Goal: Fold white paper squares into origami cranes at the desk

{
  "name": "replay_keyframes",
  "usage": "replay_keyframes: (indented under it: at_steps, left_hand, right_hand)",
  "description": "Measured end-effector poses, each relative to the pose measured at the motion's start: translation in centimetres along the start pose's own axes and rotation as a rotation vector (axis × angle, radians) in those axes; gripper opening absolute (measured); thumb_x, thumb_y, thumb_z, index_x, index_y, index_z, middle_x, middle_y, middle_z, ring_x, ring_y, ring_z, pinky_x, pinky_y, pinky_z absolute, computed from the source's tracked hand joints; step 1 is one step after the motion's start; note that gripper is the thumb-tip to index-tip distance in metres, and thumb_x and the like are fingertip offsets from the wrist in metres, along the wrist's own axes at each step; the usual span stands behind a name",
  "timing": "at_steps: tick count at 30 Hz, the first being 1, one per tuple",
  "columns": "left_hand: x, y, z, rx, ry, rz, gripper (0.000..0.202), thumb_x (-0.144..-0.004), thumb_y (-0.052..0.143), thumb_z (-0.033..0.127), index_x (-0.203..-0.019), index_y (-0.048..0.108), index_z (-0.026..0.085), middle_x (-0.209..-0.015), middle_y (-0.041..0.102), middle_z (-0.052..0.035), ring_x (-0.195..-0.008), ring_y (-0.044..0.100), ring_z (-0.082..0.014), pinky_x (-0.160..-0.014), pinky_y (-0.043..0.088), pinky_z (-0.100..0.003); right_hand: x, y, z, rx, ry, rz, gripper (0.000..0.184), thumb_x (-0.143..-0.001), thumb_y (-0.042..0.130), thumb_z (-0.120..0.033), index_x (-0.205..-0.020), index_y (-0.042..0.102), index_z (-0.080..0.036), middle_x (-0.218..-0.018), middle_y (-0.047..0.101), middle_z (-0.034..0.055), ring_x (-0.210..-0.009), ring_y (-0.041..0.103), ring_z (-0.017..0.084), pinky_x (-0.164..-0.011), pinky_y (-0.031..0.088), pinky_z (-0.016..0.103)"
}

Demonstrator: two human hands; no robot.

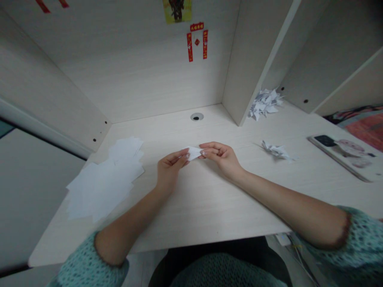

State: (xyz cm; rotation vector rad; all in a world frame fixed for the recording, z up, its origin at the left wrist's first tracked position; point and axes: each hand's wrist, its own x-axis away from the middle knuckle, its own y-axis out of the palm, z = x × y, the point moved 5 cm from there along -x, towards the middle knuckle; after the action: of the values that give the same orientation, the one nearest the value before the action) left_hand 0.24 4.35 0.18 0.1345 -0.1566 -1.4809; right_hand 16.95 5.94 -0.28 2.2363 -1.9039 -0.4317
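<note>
Between my two hands is a small folded piece of white paper point(194, 153), held just above the desk. My left hand point(171, 167) pinches its left end between thumb and fingers. At the right end, my right hand point(220, 157) grips it with thumb and fingertips. Part of the paper is hidden behind the fingers. To the left lies a spread pile of white paper sheets point(104, 179). On the right a few pointed folded paper pieces point(277, 150) rest on the desk.
A heap of folded white paper point(266, 103) sits behind the upright divider point(254, 67). A phone or phone-shaped case point(344, 155) lies at the right, near a reddish cloth point(366, 127). A round cable hole point(196, 116) is at the desk's back.
</note>
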Motion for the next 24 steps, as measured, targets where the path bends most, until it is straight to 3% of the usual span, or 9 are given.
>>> replay_keyframes:
  at_steps: [9,13,18,21,24]
  left_hand:
    - [-0.2,-0.1,0.3,-0.059,0.024,-0.007,0.028,-0.064,0.078,0.029,-0.09,0.075,0.021,-0.089,0.075,-0.0037,-0.078,0.068,-0.0137,-0.079,0.056,-0.027]
    - [0.1,0.2,0.4,-0.132,0.034,-0.064,0.027,-0.066,0.076,0.03,-0.092,0.074,0.02,-0.09,0.075,-0.0046,-0.078,0.068,-0.015,-0.077,0.054,-0.027]
    - [0.5,0.5,1.0,-0.273,0.118,-0.119,0.025,-0.071,0.072,0.032,-0.093,0.074,0.019,-0.092,0.074,-0.0054,-0.08,0.067,-0.0172,-0.074,0.053,-0.027]
    - [0.7,0.5,1.2,-0.303,0.137,-0.107,0.04,-0.072,0.071,0.033,-0.11,0.068,0.021,-0.079,0.073,-0.0014,-0.069,0.065,-0.0131,-0.063,0.05,-0.022]
    - [0.6,0.6,1.3,-0.212,0.122,-0.117,0.075,-0.069,0.074,0.03,-0.137,0.043,0.025,-0.08,0.072,0.0006,-0.068,0.064,-0.0113,-0.063,0.049,-0.021]
  right_hand:
    - [-0.1,-0.4,-0.6,0.093,-0.062,-0.022,0.04,-0.079,0.063,-0.044,-0.111,0.064,-0.02,-0.075,0.073,0.0033,-0.075,0.068,0.018,-0.082,0.047,0.033]
    - [0.0,0.1,-0.5,0.179,-0.034,-0.04,0.034,-0.075,0.067,-0.045,-0.097,0.071,-0.02,-0.086,0.073,0.0043,-0.077,0.065,0.017,-0.076,0.048,0.031]
    - [0.2,0.5,0.0,0.281,0.021,-0.068,0.023,-0.066,0.074,-0.04,-0.075,0.075,-0.019,-0.078,0.074,0.0053,-0.071,0.064,0.017,-0.068,0.047,0.029]
    - [0.2,0.4,0.2,0.278,0.07,-0.061,0.025,-0.064,0.075,-0.041,-0.073,0.076,-0.018,-0.076,0.074,0.0056,-0.066,0.063,0.017,-0.064,0.046,0.029]
    - [0.1,0.3,0.5,0.243,0.105,-0.047,0.025,-0.063,0.076,-0.041,-0.073,0.076,-0.019,-0.076,0.074,0.0052,-0.064,0.062,0.016,-0.063,0.045,0.028]
